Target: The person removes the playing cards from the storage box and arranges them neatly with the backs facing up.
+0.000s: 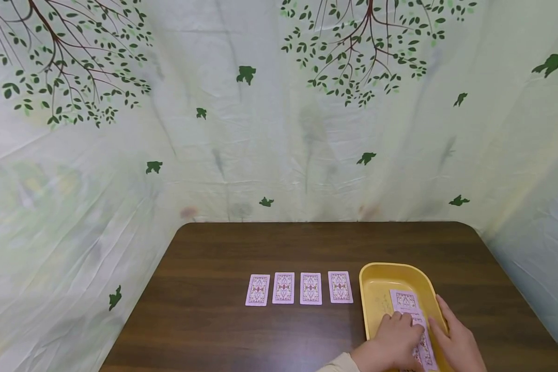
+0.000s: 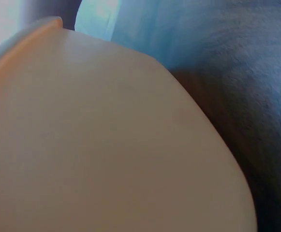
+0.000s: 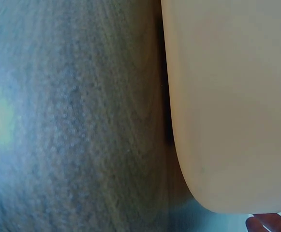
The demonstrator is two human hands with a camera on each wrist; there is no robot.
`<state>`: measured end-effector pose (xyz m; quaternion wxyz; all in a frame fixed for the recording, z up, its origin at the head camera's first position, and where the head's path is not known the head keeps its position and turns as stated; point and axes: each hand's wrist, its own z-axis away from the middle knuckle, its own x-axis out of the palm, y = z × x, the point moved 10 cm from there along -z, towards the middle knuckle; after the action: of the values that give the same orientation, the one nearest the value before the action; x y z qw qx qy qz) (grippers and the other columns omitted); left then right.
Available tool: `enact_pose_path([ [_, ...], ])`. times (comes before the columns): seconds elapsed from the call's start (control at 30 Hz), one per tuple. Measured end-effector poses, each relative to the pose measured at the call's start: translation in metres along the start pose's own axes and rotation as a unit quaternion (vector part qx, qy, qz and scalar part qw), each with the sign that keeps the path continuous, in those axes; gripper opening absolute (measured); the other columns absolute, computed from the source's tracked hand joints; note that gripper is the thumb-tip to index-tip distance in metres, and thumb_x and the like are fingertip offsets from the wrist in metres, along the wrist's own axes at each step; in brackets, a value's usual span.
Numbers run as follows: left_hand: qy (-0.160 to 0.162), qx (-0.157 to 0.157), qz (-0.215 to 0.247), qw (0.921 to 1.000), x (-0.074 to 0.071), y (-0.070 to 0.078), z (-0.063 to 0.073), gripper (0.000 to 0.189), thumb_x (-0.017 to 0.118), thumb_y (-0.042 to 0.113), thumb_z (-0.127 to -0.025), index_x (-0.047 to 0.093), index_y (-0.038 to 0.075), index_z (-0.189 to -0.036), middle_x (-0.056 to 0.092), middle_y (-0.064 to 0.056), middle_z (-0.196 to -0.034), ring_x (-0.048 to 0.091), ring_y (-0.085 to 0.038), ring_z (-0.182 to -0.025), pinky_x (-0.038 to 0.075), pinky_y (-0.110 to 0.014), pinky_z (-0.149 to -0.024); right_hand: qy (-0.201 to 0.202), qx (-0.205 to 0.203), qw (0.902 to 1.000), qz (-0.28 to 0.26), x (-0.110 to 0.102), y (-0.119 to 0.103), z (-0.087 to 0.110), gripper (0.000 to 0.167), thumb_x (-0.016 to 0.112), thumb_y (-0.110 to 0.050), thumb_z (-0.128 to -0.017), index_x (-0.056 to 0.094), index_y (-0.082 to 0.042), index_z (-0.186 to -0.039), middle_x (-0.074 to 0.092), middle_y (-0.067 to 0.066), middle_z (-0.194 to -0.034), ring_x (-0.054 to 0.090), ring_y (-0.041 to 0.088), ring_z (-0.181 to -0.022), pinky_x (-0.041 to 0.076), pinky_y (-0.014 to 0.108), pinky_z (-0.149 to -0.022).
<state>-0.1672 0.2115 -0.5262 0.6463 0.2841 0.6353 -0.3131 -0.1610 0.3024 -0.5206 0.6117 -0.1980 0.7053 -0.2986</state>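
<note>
A yellow tray stands at the right front of the table, with overlapping purple-patterned cards inside along its right side. My left hand reaches in over them, its curled fingers and thumb gripping cards; the fingertips are partly hidden. On the tray's right wall, my right hand holds the rim, thumb inside and fingers outside. Left of the tray, several cards lie face down in a row, the nearest card beside it. Both wrist views mostly show the tray's outer wall, and fingers appear low in the right one.
The brown wooden table has rounded far corners. Behind it and at both sides hangs a pale cloth printed with branches, leaves and green birds.
</note>
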Motion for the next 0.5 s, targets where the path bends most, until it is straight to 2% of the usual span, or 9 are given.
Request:
enact_pose_path([
  [0.17, -0.006, -0.006, -0.005, 1.0, -0.0009, 0.0012, 0.0003, 0.07, 0.076, 0.067, -0.049, 0.056, 0.033, -0.107, 0.046, 0.011, -0.094, 0.04, -0.006, -0.081, 0.031, -0.027, -0.063, 0.011, -0.01, 0.9999, -0.001, -0.0008, -0.0012, 0.0003, 0.058, 0.05, -0.022, -0.094, 0.026, 0.004, -0.14, 0.048, 0.037, -0.116, 0.054, 0.043, -0.087, 0.042, 0.056, -0.07],
  [0.5, -0.01, -0.014, 0.006, 0.9998, 0.0031, 0.0028, -0.0014, 0.064, 0.084, 0.057, -0.044, 0.058, 0.034, -0.098, 0.048, 0.01, -0.086, 0.041, -0.007, -0.075, 0.029, -0.027, -0.059, -0.021, 0.022, 0.9995, -0.009, 0.003, 0.0032, 0.0005, 0.062, 0.046, -0.029, -0.096, 0.021, 0.002, -0.143, 0.046, 0.036, -0.118, 0.053, 0.039, -0.086, 0.043, 0.054, -0.071],
])
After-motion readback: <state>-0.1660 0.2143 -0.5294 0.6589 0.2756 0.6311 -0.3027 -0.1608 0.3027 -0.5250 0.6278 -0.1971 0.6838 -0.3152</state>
